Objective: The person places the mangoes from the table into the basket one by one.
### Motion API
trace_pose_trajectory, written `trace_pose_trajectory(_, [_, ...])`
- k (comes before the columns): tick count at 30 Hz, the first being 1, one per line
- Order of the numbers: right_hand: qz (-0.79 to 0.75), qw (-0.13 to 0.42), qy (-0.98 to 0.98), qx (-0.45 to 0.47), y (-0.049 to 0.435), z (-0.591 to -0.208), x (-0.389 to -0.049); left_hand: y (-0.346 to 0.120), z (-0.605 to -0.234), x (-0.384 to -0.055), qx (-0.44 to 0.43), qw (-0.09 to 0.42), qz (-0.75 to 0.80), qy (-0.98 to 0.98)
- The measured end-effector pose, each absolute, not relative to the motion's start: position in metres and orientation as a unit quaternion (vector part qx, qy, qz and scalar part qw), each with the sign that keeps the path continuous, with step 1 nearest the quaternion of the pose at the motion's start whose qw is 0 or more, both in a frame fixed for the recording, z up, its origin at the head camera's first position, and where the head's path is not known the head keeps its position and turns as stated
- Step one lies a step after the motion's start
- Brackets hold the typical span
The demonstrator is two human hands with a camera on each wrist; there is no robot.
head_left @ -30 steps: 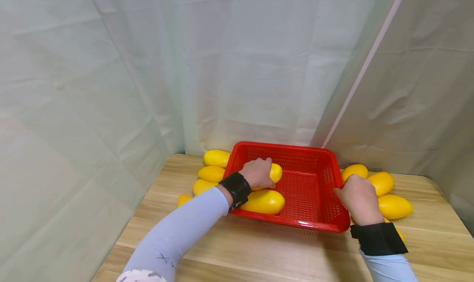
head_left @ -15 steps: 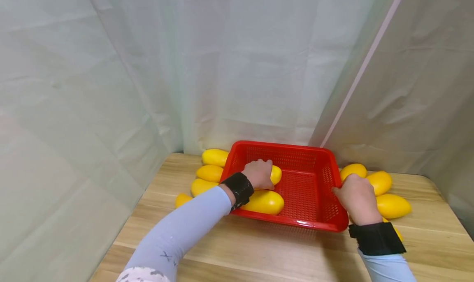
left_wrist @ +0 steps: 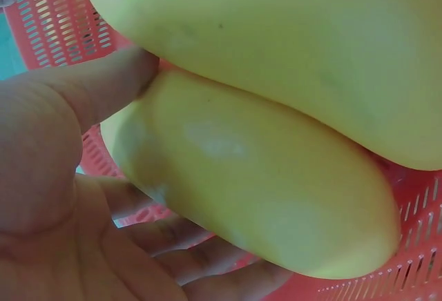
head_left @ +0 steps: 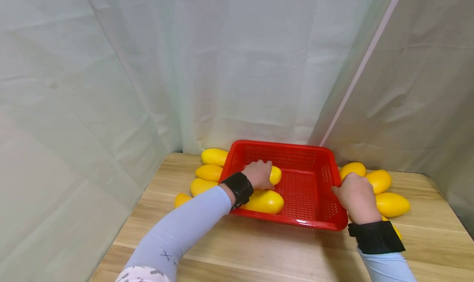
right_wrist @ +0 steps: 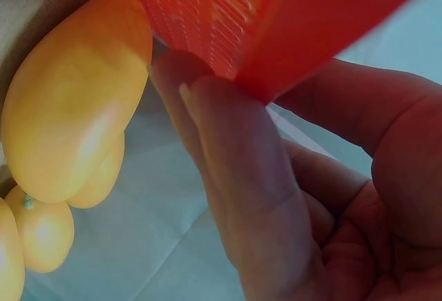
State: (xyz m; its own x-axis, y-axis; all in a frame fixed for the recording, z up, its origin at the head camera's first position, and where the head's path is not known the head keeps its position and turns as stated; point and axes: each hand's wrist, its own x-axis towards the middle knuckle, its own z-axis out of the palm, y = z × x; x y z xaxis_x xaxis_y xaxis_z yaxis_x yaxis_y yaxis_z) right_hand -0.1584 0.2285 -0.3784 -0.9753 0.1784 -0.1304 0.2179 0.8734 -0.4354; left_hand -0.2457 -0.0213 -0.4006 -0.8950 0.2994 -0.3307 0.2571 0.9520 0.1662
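Observation:
A red perforated plastic basket (head_left: 285, 145) stands on the table with two yellow mangoes in its left part. My left hand (head_left: 258, 175) reaches inside and grips the farther mango (head_left: 275, 176), thumb on one side and fingers along the other in the left wrist view. The nearer mango (head_left: 263, 202) lies right beside it, partly behind the wrist strap in the head view. At the basket's right end, my right hand (head_left: 356, 197) grips the rim; the right wrist view shows fingers (right_wrist: 252, 177) on its outer side and the thumb opposite.
Several mangoes (head_left: 209, 173) lie on the wooden table (head_left: 237, 253) left of the basket. More mangoes (head_left: 392, 204) lie at its right, close to the right hand. A pale cloth curtain (head_left: 252, 68) hangs behind the table.
My left hand and its mango have shifted very slightly toward the basket's near side. The right hand keeps its hold on the rim.

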Motion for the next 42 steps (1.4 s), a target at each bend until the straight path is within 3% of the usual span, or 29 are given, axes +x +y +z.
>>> trace_pose_trajectory(10, [-0.229, 0.029, 0.968, 0.095, 0.228, -0.380, -0.158, -0.025, -0.407, -0.248, 0.149, 0.221, 0.066, 0.962])
trace_pose_trajectory(23, [-0.232, 0.027, 0.968, 0.095, 0.228, -0.381, -0.157, -0.027, -0.406, -0.247, 0.153, 0.231, 0.075, 0.958])
trace_pose_trajectory(35, [-0.228, 0.030, 0.968, 0.100, 0.228, -0.380, -0.157, -0.031, -0.393, -0.242, 0.190, 0.228, 0.092, 0.951])
trace_pose_trajectory(42, [-0.227, 0.031, 0.968, 0.103, 0.227, -0.381, -0.156, -0.036, -0.383, -0.240, 0.234, 0.198, 0.072, 0.949])
